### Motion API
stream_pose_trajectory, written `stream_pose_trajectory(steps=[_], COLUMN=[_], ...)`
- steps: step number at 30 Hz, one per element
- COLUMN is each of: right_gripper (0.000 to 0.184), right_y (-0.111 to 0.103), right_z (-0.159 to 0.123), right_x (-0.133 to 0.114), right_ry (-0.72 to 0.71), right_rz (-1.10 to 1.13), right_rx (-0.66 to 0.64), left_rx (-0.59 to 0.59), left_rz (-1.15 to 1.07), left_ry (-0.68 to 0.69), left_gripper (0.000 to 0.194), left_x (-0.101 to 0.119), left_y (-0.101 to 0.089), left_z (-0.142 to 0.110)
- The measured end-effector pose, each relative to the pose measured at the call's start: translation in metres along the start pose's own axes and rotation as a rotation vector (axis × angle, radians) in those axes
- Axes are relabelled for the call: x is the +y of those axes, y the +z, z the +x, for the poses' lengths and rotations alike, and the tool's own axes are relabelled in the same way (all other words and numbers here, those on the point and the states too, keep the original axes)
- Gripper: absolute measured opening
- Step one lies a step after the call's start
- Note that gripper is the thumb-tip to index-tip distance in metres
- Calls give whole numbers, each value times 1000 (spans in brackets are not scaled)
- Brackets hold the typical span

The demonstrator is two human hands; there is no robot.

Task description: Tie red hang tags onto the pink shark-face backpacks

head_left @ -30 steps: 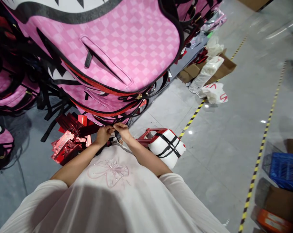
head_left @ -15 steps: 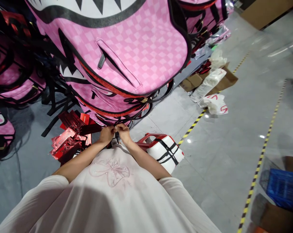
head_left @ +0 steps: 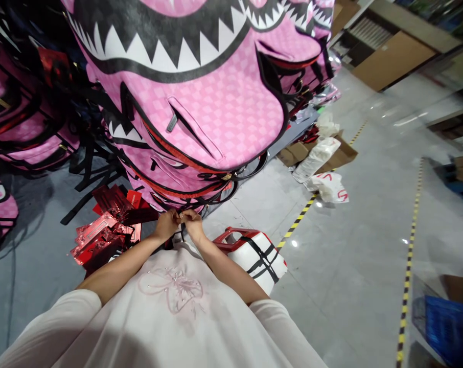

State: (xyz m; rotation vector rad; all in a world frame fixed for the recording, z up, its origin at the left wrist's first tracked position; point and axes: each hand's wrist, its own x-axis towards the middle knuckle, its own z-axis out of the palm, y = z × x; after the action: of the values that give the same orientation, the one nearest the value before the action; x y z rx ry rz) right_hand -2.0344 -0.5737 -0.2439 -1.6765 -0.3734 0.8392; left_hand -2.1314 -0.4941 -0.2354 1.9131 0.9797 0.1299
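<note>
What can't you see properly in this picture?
All in the head view:
- Whatever may be between the left hand and right hand: too small, and fingers cover it.
- The top of the big pink backpack: cut off by the top edge.
- Most words on the red cards: too small and shiny.
- The rest of the blue crate: cut off by the right edge.
</note>
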Motion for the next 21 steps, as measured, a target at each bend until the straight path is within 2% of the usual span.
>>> stream_pose_trajectory(steps=[6,12,17,21], right_gripper=[15,18,23,28], right_y=[-3,-4,-5,-6], right_z=[-3,-4,-3,-4], right_x=[1,1,0,0], right_ry=[-5,3,24,41], right_rz=[-23,46,78,85], right_rx=[9,18,9,1], left_rx=[-107,9,-48,-4], left_rz=[-35,197,266,266], left_ry=[53,-34,-6,-18], left_gripper=[19,16,19,17], left_x=[4,16,20,19], left_y=[-3,-5,-6,-6], left_z=[-5,-12,-14,-14])
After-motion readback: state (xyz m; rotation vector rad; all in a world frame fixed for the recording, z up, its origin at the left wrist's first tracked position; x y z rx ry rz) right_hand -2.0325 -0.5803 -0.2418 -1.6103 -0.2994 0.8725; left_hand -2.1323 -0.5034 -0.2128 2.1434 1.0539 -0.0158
